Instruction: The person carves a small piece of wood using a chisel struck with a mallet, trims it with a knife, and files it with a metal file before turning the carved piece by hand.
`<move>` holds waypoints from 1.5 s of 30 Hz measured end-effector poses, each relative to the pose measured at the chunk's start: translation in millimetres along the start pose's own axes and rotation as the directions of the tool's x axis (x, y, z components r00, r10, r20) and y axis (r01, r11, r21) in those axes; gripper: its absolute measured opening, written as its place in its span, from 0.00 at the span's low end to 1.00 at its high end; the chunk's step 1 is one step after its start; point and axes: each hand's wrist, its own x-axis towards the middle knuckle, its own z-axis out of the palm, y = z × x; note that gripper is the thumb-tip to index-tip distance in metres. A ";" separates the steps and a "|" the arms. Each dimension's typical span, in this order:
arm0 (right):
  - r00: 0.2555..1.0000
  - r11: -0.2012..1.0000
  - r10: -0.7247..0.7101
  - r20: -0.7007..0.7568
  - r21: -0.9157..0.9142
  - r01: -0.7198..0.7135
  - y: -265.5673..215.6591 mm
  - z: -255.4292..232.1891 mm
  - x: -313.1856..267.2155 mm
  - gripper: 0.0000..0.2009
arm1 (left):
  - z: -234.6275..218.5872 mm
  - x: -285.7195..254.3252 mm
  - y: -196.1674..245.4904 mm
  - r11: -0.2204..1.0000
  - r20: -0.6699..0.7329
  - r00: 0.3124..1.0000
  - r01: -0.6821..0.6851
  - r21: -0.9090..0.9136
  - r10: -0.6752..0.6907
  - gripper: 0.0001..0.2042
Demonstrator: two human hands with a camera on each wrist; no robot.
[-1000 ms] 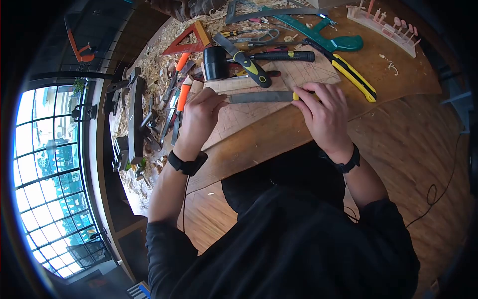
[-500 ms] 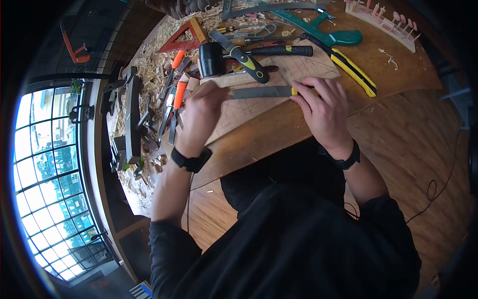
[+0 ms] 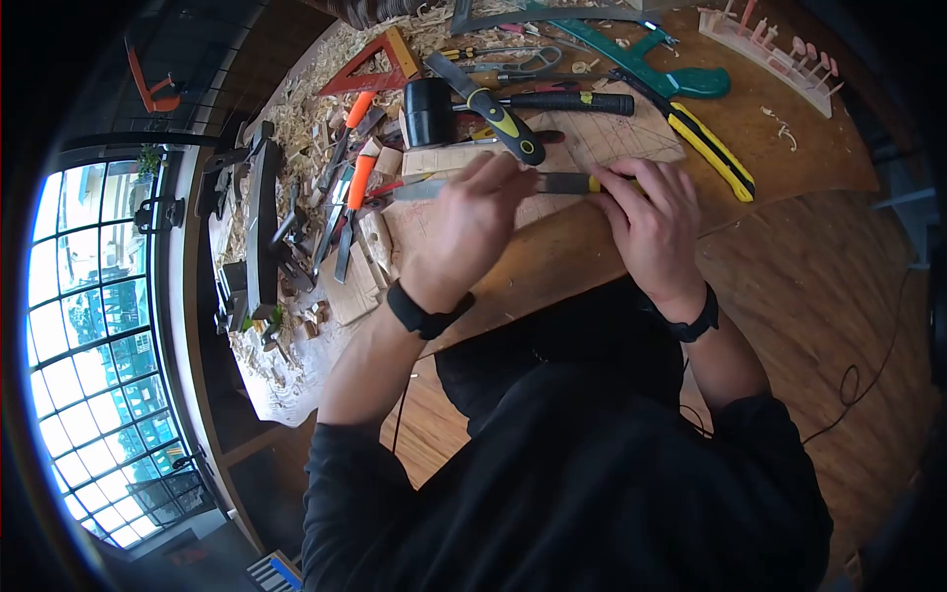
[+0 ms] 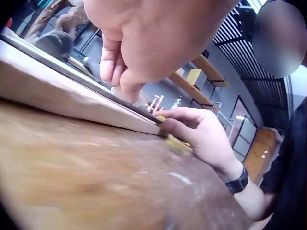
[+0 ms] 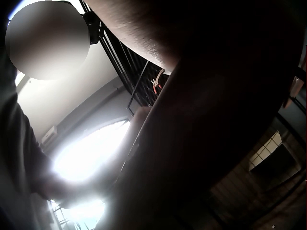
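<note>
A flat metal blade with a yellow-ended handle lies along the near part of a pale wooden board. The right hand grips the handle at the blade's right end. Over the blade's middle is the left hand, blurred, its fingers bent down to the metal. In the left wrist view, the fingertips and thumb of the left hand meet at the blade, and the right hand holds the yellow part. The right wrist view is mostly dark and hides the grip.
Beyond the blade lie a black mallet, a yellow-black scraper, a green saw and a yellow-black tool. Orange-handled chisels, wood pieces and shavings cover the left side. A rack of small pieces stands back right.
The left hand has moved rightward along the blade from its left end to its middle, uncovering the left end. The right hand keeps its grip. The view has shifted slightly.
</note>
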 end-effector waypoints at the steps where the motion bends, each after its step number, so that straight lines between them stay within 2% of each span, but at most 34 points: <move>1: 1.000 1.000 -0.006 0.003 -0.004 0.006 0.0 -0.4 0.3 0.16 | 1.2 1.0 -1.2 1.000 -0.018 1.000 0.007 -0.019 -0.007 0.12; 4: 1.000 1.000 0.013 0.001 0.005 -0.013 -0.2 0.4 1.0 0.16 | -12.4 -15.9 -21.4 0.997 0.020 0.997 0.070 0.015 -0.071 0.11; 5: 1.000 1.000 0.016 0.005 0.010 -0.016 0.2 0.4 1.3 0.16 | -20.3 -28.0 -36.0 0.987 0.026 0.989 0.144 0.065 -0.146 0.10; 6: 1.000 1.000 0.023 0.013 0.016 -0.023 -0.3 0.1 -0.6 0.16 | -27.0 -41.1 -52.4 0.984 -0.025 0.989 0.145 0.104 -0.143 0.09; 8: 1.000 1.000 0.025 0.002 0.015 -0.025 0.9 0.9 -1.3 0.16 | -36.7 -50.5 -56.0 0.955 -0.045 0.966 0.260 0.144 -0.256 0.10; 9: 1.000 1.000 0.011 -0.003 0.015 -0.010 0.5 0.5 -1.1 0.16 | -35.3 -48.7 -54.2 0.956 -0.049 0.974 0.227 0.188 -0.222 0.11; 12: 1.000 1.000 0.006 -0.004 0.011 -0.006 -0.7 -0.1 -0.2 0.16 | -5.8 -20.6 -20.3 0.997 -0.007 0.997 0.083 0.000 -0.083 0.10; 14: 1.000 1.000 0.007 0.007 0.012 -0.007 -2.5 0.0 -1.2 0.15 | 9.2 6.9 10.6 0.999 0.013 1.000 -0.024 -0.041 0.024 0.11; 16: 1.000 1.000 0.003 -0.002 -0.001 -0.003 -0.9 -2.4 1.0 0.15 | 11.5 15.7 15.3 0.998 -0.009 0.999 -0.049 -0.039 0.049 0.09; 18: 1.000 0.999 0.018 0.014 0.037 -0.018 -1.6 -3.6 -0.1 0.14 | 7.2 9.4 11.8 0.913 0.069 0.992 0.125 -0.387 -0.107 0.06; 19: 1.000 0.999 0.014 0.012 0.048 -0.014 -0.2 -3.5 -0.5 0.14 | 1.2 3.6 11.9 0.799 0.103 0.983 0.181 -0.573 -0.149 0.08; 20: 1.000 0.999 0.016 0.003 0.042 -0.016 -1.0 -4.3 -1.7 0.14 | -1.0 -2.0 16.5 0.801 0.101 0.985 0.171 -0.573 -0.138 0.08; 21: 1.000 0.999 0.023 0.006 0.031 -0.023 -2.5 -4.4 -2.0 0.14 | -3.8 -8.8 20.3 0.363 0.129 0.963 0.211 -0.908 -0.238 0.09; 22: 1.000 1.000 0.021 0.005 0.023 -0.021 -3.7 -3.5 0.4 0.14 | -6.8 -14.2 21.6 -0.178 0.198 0.931 0.148 -0.973 -0.306 0.10; 24: 1.000 1.000 0.005 -0.010 0.016 -0.005 -4.7 -2.8 1.1 0.13 | -8.6 -20.8 26.3 -0.393 0.174 0.937 0.043 -0.918 -0.304 0.12; 26: 1.000 1.000 -0.010 -0.019 0.012 0.010 -7.2 -3.1 1.5 0.13 | -14.2 -26.6 28.8 -0.488 0.160 0.950 0.009 -0.873 -0.267 0.13; 27: 1.000 1.000 -0.004 -0.014 0.000 0.004 -8.2 -3.8 1.7 0.14 | -17.3 -29.5 30.0 -0.478 0.146 0.951 -0.002 -0.878 -0.274 0.13; 29: 0.999 1.000 -0.014 -0.030 -0.006 0.013 -7.7 -2.0 2.2 0.14 | -21.5 -36.2 33.0 -0.547 0.161 0.942 -0.027 -0.836 -0.293 0.13; 32: 1.000 1.000 -0.008 -0.021 -0.012 0.008 -8.9 -1.4 2.3 0.14 | -21.8 -48.0 34.7 -0.574 0.145 0.937 -0.067 -0.816 -0.317 0.13; 45: 1.000 1.000 -0.011 -0.025 -0.011 0.011 -13.4 -1.7 2.6 0.14 | -26.9 -67.5 36.1 -0.552 0.125 0.934 -0.086 -0.829 -0.334 0.16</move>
